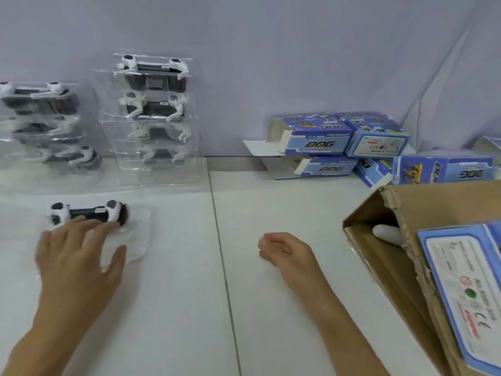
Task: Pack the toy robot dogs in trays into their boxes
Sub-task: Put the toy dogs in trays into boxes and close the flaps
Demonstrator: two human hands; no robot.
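A black and white toy robot dog (89,212) lies in a clear plastic tray (135,240) on the white table at the near left. My left hand (78,256) rests over the tray with fingers spread, fingertips touching the dog. My right hand (282,249) hovers over the table's middle, fingers loosely curled, holding nothing. Two stacks of trayed dogs stand at the back left, one (154,112) taller than the other (46,126). Blue "DOG" boxes (320,143) with open flaps lie at the back right.
A brown cardboard carton (406,213) stands open at the right, with a packed blue box (466,289) leaning in it. A gloved hand of another person (387,233) shows inside the carton. A seam (225,267) runs down the table. A grey wall closes the back.
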